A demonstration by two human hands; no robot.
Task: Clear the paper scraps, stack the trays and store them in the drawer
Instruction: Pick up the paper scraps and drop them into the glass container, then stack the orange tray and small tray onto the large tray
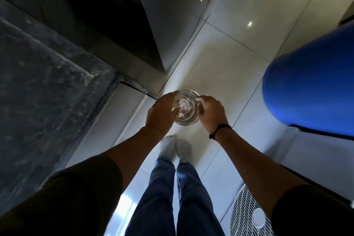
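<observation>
Glossy pale floor tiles (226, 59) fill the centre of the frame, with thin dark grout lines and bright reflected spots; a dark speckled stone table (44, 74) occupies the left side, its edge polished and square. A smooth blue drum-like body (310, 90) stands at the right edge, and a white wire fan grille (249, 214) lies at the lower right. The person stands upright, jeans and pale socks visible at lower centre. Just above frame centre, both hands carry a round clear glass tray (186, 108), ribbed at the rim, held level over the floor. Pale paper scraps (182, 105) lie inside it, blurred and not countable. The left hand (161, 113) has its grip clamped on the tray's left rim, fingers curling over the edge; the right hand (211, 112), with a dark cord at the wrist, has its grip clamped on the right rim. Judgement: the step in hand is clearing the scraps, the tray being carried toward a disposal point not in view. The next move likely calls for tipping the tray while keeping a firm hold, as smooth glass may slip. Only one tray can be confirmed; no drawer is identifiable. Stacking and storing are not yet done.
</observation>
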